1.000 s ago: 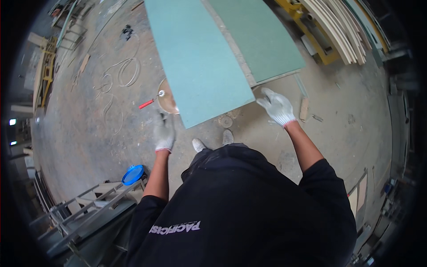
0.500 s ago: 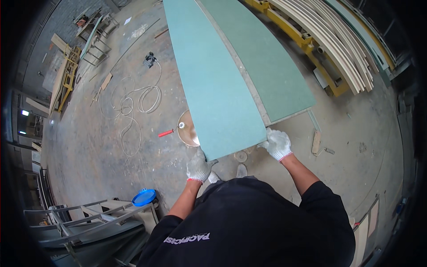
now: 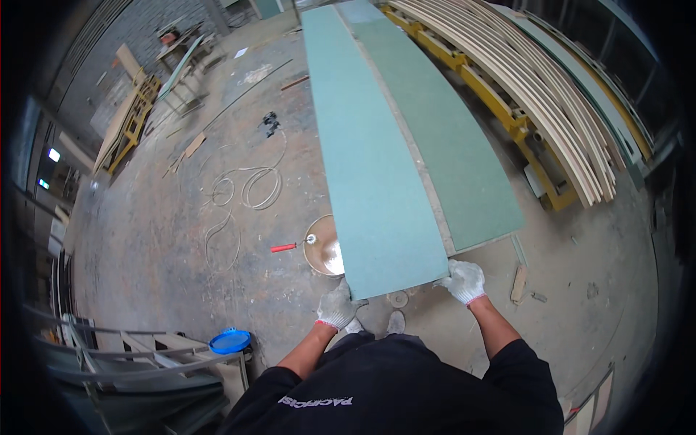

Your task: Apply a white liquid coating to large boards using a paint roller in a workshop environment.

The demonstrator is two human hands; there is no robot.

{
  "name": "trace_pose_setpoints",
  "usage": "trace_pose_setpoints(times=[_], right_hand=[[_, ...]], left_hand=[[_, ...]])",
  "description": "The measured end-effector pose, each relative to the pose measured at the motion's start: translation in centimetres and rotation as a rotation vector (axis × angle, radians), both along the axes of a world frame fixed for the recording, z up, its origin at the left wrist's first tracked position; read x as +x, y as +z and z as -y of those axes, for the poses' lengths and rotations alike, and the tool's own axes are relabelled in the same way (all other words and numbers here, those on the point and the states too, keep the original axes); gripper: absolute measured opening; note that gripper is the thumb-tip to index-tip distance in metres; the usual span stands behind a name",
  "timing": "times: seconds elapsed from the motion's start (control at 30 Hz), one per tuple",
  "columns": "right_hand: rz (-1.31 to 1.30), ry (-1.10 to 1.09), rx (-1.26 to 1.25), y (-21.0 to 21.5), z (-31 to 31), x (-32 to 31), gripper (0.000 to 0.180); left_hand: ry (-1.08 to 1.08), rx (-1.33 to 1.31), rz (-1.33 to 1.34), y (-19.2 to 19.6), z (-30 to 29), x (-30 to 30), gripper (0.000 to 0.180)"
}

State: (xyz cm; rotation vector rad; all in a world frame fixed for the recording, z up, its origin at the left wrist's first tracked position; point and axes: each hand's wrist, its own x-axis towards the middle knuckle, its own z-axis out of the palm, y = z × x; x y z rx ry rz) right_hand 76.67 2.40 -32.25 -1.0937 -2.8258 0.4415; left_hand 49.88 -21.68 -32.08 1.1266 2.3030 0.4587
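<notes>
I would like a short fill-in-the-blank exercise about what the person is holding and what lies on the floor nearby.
1. Both hands, the left hand and the right hand, wear white ____.
2. They grip the near end of a long ____ board.
3. The round metal pan on the floor lies on the person's ____ side.
4. The bucket lid by the metal frame is ____.

Missing words: gloves; green; left; blue

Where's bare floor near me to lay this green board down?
Left of the held green board, floor is bare beyond the coiled cable and metal bowl. Right is crowded: second green board, yellow rack. Both hands, left hand and right hand, grip its near edge.
</notes>
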Motion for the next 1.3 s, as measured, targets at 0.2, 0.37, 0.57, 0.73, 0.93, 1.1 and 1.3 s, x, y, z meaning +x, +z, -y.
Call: trace_pose_setpoints(times=[0.2, 0.37, 0.57, 0.73, 0.93, 1.1, 1.3], right_hand=[[-0.168, -0.071, -0.047, -0.1, 2.0, 0.5, 0.035], [-0.248, -0.395, -0.259, -1.6, 5.3, -0.8, 0.041], [-0.626, -0.979, -0.341, -8.4, 11.5, -1.8, 0.025], [-0.757, -1.372, -0.196, -7.3, 16.0, -7.8, 0.018], [-0.957, -0.925, 0.072, -1.7, 18.0, -28.5, 0.028], [-0.790, -0.559, 0.324, -0.6, 19.1, -43.8, 0.029], [-0.715, -0.517, 0.208, -1.9, 18.6, -61.0, 0.031]], left_hand=[[-0.162, -0.034, -0.181, 0.5, 0.7, -0.1, 0.071], [-0.173, 0.070, -0.201, -1.9, 4.4, -3.9, 0.074], [0.390, 0.054, 0.193, -10.8, 17.6, -16.0, 0.065], [0.625, 0.051, 0.215, -18.4, 31.9, -28.1, 0.065], [0.626, -0.027, 0.246, -19.2, 38.1, -38.8, 0.057], [0.600, 0.138, 0.220, -12.6, 34.8, -47.8, 0.058], [0.520, 0.112, 0.207, -11.6, 32.2, -59.9, 0.065]])
